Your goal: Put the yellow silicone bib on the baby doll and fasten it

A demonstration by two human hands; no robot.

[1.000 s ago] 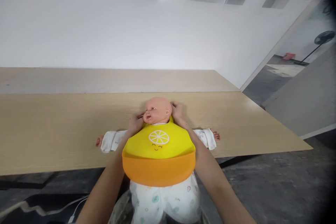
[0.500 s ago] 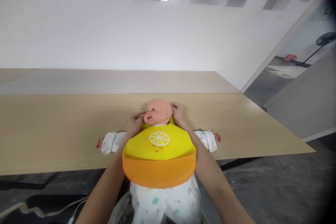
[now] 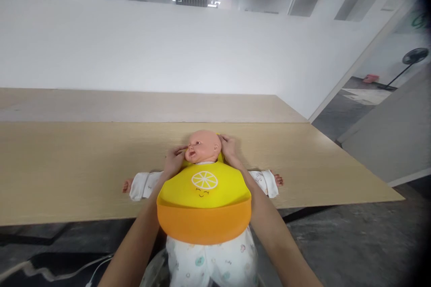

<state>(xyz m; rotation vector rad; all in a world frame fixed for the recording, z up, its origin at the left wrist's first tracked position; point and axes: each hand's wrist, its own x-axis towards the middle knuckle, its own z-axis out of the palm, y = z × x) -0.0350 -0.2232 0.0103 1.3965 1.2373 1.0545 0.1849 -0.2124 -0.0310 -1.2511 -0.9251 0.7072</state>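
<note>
A baby doll (image 3: 202, 145) in white printed clothes lies on its back at the near edge of a light wooden table (image 3: 67, 166), its arms spread and its legs hanging over the edge. A yellow bib (image 3: 204, 188) with an orange pocket and a lemon face covers its chest. My left hand (image 3: 175, 161) is beside the doll's left cheek, fingers pinched at the bib's neck strap. My right hand (image 3: 229, 148) is curled behind the right side of the doll's head, at the other strap end. The strap ends themselves are hidden.
A white wall (image 3: 168, 49) runs along the far side of the table. At the right is a grey floor with a standing fan (image 3: 409, 63) far off. A white cable (image 3: 50, 269) lies on the floor at lower left.
My hands have stayed at the doll's neck. The doll's head has tipped slightly, and the view has shifted a little so the doll sits lower in the frame.
</note>
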